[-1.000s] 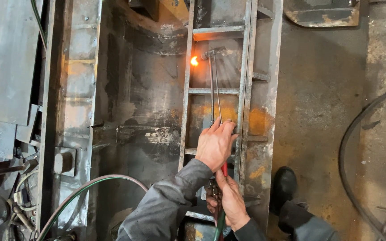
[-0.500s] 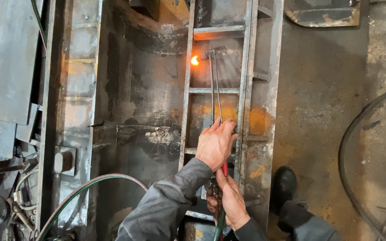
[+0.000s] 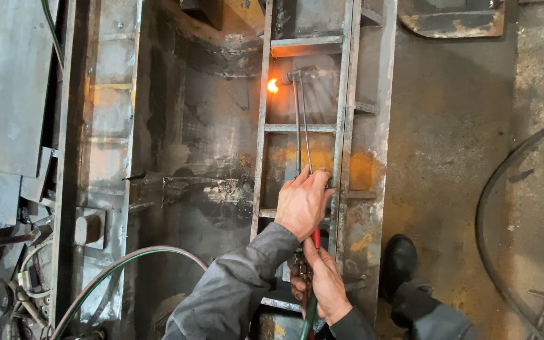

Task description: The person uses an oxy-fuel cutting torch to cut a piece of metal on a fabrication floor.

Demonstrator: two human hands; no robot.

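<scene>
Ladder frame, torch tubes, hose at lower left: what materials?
Ladder frame: likely bare steel, grey and dull, with orange rust patches. Torch tubes: thin, shiny metal, probably steel or brass, colour unclear. Hose: looks like rubber, matte, curving loosely. Left hand grips the tubes; right hand holds the handle end.

flame [image 3: 272,85]: orange | steel frame [image 3: 347,170]: grey, orange-rust patches | sleeve [image 3: 234,296]: grey | boot [image 3: 400,259]: black

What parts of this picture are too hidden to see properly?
Head view only:
- Torch handle: mostly covered by the left hand and right hand.
- Metal under the flame: washed out by the glow.
- Hose: cut off by the bottom edge.
- Boot: only partly seen, trouser leg over it.
- Clutter at lower left: too dark and tangled.
</scene>
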